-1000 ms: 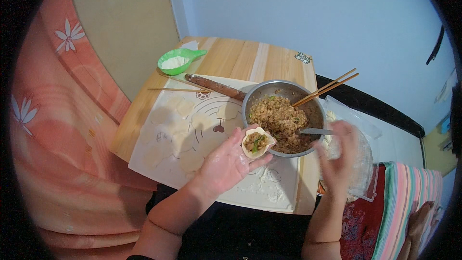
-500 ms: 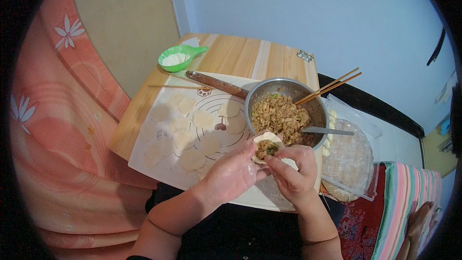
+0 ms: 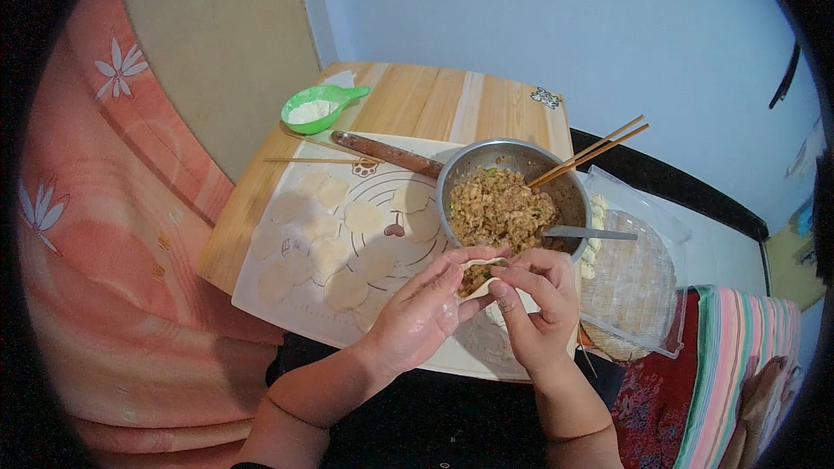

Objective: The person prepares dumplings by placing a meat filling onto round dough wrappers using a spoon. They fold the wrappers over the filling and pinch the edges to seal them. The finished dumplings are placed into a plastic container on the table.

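Both my hands hold a partly folded dumpling (image 3: 476,279) above the near edge of the mat, just in front of the metal bowl (image 3: 573,200). Its pale wrapper curves up around brown filling flecked with green, still visible between the edges. My left hand (image 3: 419,311) cradles it from the left and below. From the right, the thumb and fingers of my right hand (image 3: 540,300) pinch the wrapper's edge. Brown minced filling (image 3: 499,208) fills much of the bowl, with wooden chopsticks (image 3: 595,152) and a flat metal utensil (image 3: 591,233) resting in it.
Several round wrappers (image 3: 347,290) lie on the white mat (image 3: 271,282), left of my hands. Behind them are a rolling pin (image 3: 388,154), a thin stick (image 3: 317,161) and a green scoop (image 3: 290,118) of flour. Right of the bowl, a clear plastic box (image 3: 678,334) and several finished dumplings (image 3: 594,247) sit lower.
The wrapper has gone from lying open to being folded upward around its filling. My right fingers have moved from the filling to the wrapper's edge.
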Demonstrator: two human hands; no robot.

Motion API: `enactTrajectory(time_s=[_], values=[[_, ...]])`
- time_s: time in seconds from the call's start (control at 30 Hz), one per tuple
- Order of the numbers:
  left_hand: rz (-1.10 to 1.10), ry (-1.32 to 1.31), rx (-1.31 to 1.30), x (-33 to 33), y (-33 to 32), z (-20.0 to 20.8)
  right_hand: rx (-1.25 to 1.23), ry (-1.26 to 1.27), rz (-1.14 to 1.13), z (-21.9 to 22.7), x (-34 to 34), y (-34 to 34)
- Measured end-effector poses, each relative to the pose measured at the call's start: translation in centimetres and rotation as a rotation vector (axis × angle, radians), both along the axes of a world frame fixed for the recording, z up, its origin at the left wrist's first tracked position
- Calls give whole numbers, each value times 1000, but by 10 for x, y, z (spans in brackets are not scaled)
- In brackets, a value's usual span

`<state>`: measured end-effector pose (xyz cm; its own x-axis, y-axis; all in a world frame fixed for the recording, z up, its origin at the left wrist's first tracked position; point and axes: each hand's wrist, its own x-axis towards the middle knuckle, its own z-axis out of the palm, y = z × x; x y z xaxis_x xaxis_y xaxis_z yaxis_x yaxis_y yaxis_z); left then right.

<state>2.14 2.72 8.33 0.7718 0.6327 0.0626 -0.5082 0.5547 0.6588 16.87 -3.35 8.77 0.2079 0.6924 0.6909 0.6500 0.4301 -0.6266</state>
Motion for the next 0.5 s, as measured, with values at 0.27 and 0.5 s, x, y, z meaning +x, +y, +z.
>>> enactTrajectory(time_s=[0.27, 0.5], values=[[16, 159, 85, 1, 2, -3, -16, -45, 45, -3, 4, 7], [30, 304, 184, 0, 6, -4, -165, 66, 78, -5, 6, 5]])
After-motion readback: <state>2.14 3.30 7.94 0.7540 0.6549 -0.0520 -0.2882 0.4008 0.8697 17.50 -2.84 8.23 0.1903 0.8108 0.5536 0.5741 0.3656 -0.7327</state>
